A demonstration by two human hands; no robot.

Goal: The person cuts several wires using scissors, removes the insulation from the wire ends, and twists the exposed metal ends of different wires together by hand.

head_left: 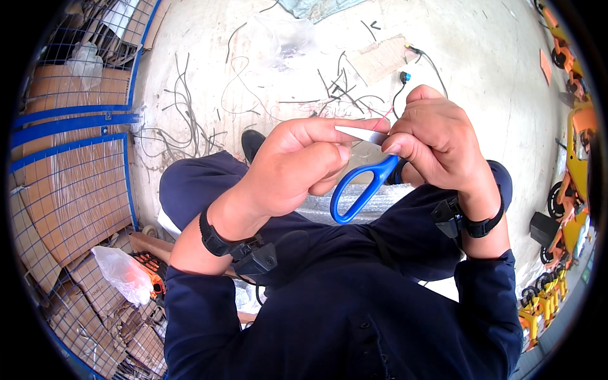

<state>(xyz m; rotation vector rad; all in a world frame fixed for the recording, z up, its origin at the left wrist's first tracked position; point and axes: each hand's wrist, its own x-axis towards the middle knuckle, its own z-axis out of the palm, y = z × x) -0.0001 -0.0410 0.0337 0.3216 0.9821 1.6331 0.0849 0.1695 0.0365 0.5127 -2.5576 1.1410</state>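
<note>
My right hand [437, 139] grips blue-handled scissors [358, 195], its thumb pressing on the blade near the pivot. The pale blade points left toward my left hand [291, 164], whose index finger stretches along just above it while the other fingers curl closed; what they hold is hidden. A thin red wire [384, 116] crosses by my left fingertip and the blade. Just above my hands, a dark cable with a blue connector [405, 77] runs down behind my right hand.
Cut black cable pieces [339, 88], cardboard [380, 57] and clear plastic [288, 44] litter the floor [506, 95] beyond my seated legs. A blue wire cage [69, 190] holding flattened boxes and an orange item in a bag [123, 275] stands left. Yellow-and-black wheeled machines [579, 139] line the right side.
</note>
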